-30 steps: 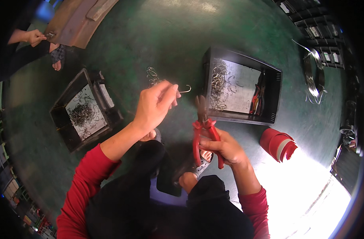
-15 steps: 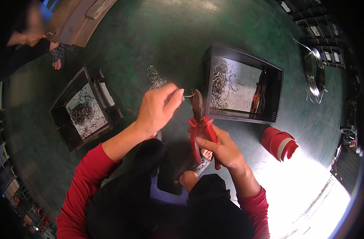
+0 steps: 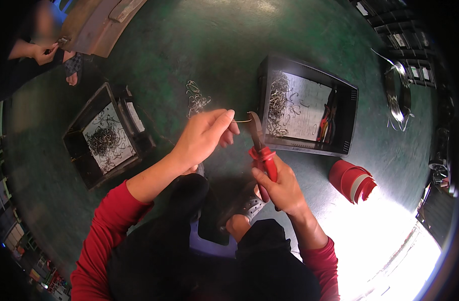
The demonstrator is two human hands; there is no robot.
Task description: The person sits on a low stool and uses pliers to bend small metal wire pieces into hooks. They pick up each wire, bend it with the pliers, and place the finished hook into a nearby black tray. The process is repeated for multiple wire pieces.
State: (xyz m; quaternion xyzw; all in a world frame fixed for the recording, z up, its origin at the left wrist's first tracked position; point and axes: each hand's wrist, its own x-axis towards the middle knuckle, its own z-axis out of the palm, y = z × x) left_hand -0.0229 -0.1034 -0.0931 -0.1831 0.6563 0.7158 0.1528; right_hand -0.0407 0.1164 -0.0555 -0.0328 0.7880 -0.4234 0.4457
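Between thumb and fingers, my left hand [image 3: 208, 131] pinches a short thin metal wire [image 3: 242, 121] that sticks out to the right. Its far end meets the jaws of red-handled cutting pliers [image 3: 263, 155], which tilt up and to the left. My right hand [image 3: 283, 186] is wrapped round the pliers' handles. Just beyond my left hand lies a small pile of bent wire hooks [image 3: 196, 99] on the green floor.
A black crate [image 3: 352, 120] at right holds many wire hooks and several pliers. Another black crate [image 3: 79, 163] with hooks stands at left. A red roll-shaped thing [image 3: 344, 175] and a wire coil [image 3: 391, 93] lie farther right. Another person's hand [image 3: 45, 53] shows at upper left.
The pliers have moved slightly right and their handles have come closer together. My left hand has turned a little, and more of the wire now shows.
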